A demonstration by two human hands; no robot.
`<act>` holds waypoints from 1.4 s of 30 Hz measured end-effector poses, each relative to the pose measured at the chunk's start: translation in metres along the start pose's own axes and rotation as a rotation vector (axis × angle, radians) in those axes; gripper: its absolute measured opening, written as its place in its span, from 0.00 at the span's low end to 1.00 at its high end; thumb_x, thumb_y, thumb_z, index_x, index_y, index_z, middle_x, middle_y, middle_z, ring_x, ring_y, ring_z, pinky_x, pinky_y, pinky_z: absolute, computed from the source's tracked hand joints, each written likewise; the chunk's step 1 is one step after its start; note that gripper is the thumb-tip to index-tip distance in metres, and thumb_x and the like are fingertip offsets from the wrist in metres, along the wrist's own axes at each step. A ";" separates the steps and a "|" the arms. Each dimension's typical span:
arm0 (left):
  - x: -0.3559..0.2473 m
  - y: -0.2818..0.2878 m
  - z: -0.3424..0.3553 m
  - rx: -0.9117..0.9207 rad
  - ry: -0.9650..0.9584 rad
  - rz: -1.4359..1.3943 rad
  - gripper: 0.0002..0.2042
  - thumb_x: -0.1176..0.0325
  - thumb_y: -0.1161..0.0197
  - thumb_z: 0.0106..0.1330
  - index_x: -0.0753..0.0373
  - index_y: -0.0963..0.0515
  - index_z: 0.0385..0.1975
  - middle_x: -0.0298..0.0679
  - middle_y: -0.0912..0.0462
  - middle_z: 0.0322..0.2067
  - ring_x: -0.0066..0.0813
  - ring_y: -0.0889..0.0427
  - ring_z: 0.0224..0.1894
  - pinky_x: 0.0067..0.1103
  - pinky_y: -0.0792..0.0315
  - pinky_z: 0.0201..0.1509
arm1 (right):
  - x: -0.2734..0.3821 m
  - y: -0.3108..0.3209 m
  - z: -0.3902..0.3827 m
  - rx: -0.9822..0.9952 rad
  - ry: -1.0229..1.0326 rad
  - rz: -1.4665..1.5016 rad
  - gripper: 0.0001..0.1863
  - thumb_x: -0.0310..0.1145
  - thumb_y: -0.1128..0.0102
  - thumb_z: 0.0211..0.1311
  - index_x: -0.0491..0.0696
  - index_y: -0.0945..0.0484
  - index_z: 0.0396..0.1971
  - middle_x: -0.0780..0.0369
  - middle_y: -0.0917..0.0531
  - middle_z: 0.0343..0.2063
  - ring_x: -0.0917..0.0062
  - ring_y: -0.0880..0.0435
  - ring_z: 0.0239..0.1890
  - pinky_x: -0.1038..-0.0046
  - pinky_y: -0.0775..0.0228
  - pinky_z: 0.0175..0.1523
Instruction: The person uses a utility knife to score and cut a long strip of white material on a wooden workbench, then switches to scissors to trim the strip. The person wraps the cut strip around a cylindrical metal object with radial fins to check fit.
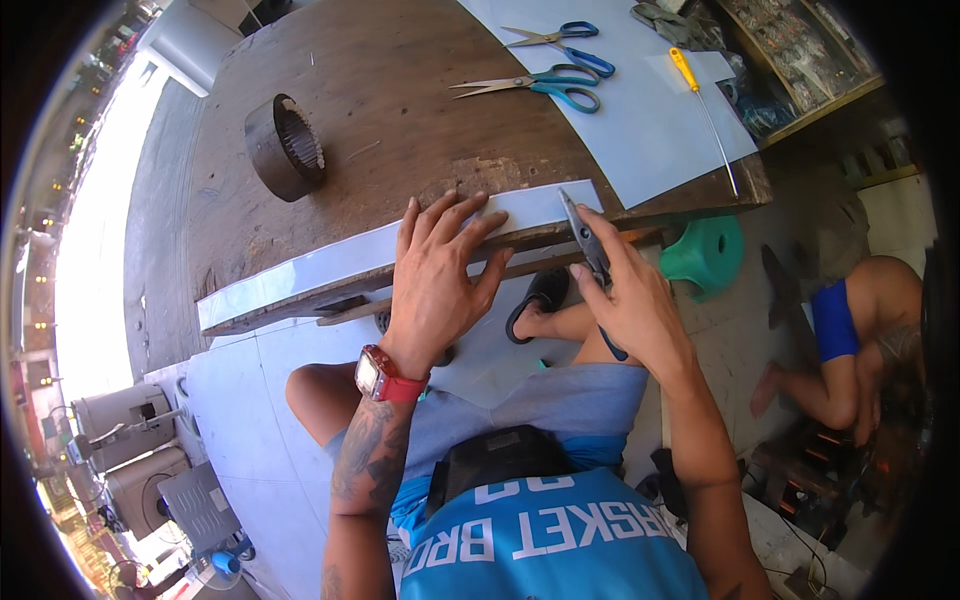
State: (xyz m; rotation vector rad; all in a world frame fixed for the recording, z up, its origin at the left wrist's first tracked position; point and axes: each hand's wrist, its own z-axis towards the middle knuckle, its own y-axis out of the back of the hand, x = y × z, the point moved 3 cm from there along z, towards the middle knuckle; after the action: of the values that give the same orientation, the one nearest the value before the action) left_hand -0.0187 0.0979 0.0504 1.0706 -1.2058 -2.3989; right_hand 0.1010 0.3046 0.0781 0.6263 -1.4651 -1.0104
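A long, narrow white strip [330, 262] lies along the near edge of the wooden table [400, 90]. My left hand [440, 270] presses on it with fingers spread and flat, the wrist wearing a red watch. In my right hand [635, 295] is a pair of grey long-nose pliers [583, 228]; my fingers are wrapped round its handles, and one dark handle end shows below them. The pointed tip rests over the strip near its right end. Whether the jaws are parted cannot be made out.
A dark toothed ring [285, 148] stands on the table's left. Two scissors [560, 85] [565, 40] and a yellow-handled screwdriver [700, 105] lie around a white sheet [640, 140]. A green stool [705, 255] stands beyond the table edge; another person [845, 340] crouches at right.
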 end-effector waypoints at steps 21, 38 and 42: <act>0.016 -0.008 -0.012 -0.225 0.055 0.145 0.09 0.61 0.21 0.65 0.54 0.13 0.38 0.33 0.12 0.45 0.42 0.19 0.62 0.42 0.35 0.68 | 0.010 -0.066 -0.024 -0.067 0.243 -0.142 0.37 0.33 0.35 0.76 0.61 0.34 0.83 0.59 0.23 0.31 0.65 0.16 0.29 0.63 0.17 0.35; 0.015 -0.008 -0.011 -0.191 0.093 0.141 0.08 0.63 0.21 0.66 0.57 0.12 0.37 0.34 0.12 0.43 0.42 0.19 0.62 0.42 0.37 0.70 | 0.007 -0.068 -0.024 -0.135 0.329 -0.138 0.44 0.31 0.29 0.69 0.63 0.35 0.83 0.61 0.26 0.31 0.68 0.19 0.27 0.66 0.19 0.32; 0.015 -0.007 -0.010 -0.183 0.095 0.122 0.08 0.63 0.21 0.66 0.58 0.12 0.37 0.35 0.12 0.43 0.42 0.20 0.62 0.42 0.37 0.70 | -0.003 -0.075 -0.021 -0.136 0.381 -0.188 0.47 0.29 0.27 0.66 0.64 0.36 0.84 0.62 0.26 0.32 0.69 0.19 0.30 0.65 0.18 0.35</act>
State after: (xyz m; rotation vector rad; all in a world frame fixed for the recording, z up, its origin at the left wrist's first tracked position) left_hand -0.0215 0.0891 0.0334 1.0115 -0.9698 -2.2875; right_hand 0.1087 0.2666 0.0109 0.8185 -1.0095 -1.0584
